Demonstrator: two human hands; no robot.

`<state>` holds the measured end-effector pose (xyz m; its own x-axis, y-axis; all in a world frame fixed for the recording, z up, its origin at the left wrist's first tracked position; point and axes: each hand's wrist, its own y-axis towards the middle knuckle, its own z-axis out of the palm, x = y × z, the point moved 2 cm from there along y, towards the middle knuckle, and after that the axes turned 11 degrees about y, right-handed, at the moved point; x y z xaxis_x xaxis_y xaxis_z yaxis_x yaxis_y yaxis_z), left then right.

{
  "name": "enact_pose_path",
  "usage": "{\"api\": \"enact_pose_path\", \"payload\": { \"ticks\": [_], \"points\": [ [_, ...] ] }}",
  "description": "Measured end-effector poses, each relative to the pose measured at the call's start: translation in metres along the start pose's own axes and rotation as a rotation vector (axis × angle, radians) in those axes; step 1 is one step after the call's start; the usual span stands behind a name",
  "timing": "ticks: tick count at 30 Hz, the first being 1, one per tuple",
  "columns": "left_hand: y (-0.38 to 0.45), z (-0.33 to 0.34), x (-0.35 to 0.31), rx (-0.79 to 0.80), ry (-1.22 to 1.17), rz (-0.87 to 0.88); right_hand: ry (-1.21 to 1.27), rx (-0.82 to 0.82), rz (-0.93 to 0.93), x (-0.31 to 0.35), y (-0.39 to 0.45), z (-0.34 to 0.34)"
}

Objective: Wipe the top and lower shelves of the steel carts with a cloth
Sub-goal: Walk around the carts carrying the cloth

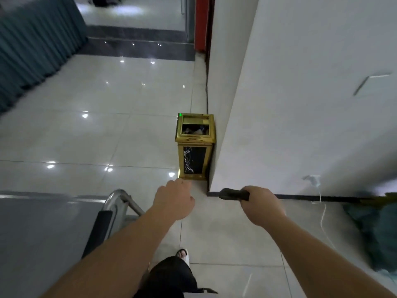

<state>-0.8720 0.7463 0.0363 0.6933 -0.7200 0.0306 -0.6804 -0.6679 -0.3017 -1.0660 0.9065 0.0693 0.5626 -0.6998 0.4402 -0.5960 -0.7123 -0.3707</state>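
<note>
While both bare arms reach forward over the pale tiled floor (75,134), the right hand (263,204) is curled tightly round a dark rolled cloth (234,194), whose free end sticks out to the left of the fist. The left hand (175,198) hangs in the air with its fingers loosely bent, one finger pointing forward, and it has hold of nothing. At the near left stands the steel cart (38,231): its flat grey top shelf fills that corner, and its curved tubular handle (119,201), with a dark padded part, lies just left of the left forearm; the left hand is apart from it. The lower shelf is hidden. Beyond the hands, a gold-framed waste bin (194,147) with a black marbled panel stands on the floor against the corner of a white wall (300,104), its top opening showing rubbish inside. Teal pleated fabric (32,46) hangs at the far left, and a blurred teal heap (373,229) lies at the near right by the wall. A foot in a white sandal (183,254) shows below the arms.
</note>
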Motion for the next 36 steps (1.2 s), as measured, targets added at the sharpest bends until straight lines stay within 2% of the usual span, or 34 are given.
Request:
{"api": "enact_pose_path", "payload": {
  "ticks": [8,14,19,24,30,36],
  "points": [
    [0.123,-0.009,0.053,0.03,-0.057,-0.065,-0.063,0.092,-0.105,0.084,0.141,-0.009],
    [0.215,-0.042,0.127,0.005,-0.035,-0.106,-0.119,0.09,-0.133,0.151,0.242,-0.021],
    [0.253,-0.042,0.184,0.052,-0.111,-0.282,-0.139,0.144,-0.193,0.204,0.32,-0.02],
    [0.273,-0.027,0.235,0.14,-0.191,-0.444,-0.27,0.235,-0.314,0.264,0.398,0.001],
    [0.284,-0.031,0.294,0.182,-0.265,-0.724,-0.497,0.361,-0.602,0.37,0.479,0.042],
    [0.261,-0.021,0.331,0.231,-0.392,-0.995,-0.588,0.508,-0.877,0.476,0.495,0.086]
  ]
}}
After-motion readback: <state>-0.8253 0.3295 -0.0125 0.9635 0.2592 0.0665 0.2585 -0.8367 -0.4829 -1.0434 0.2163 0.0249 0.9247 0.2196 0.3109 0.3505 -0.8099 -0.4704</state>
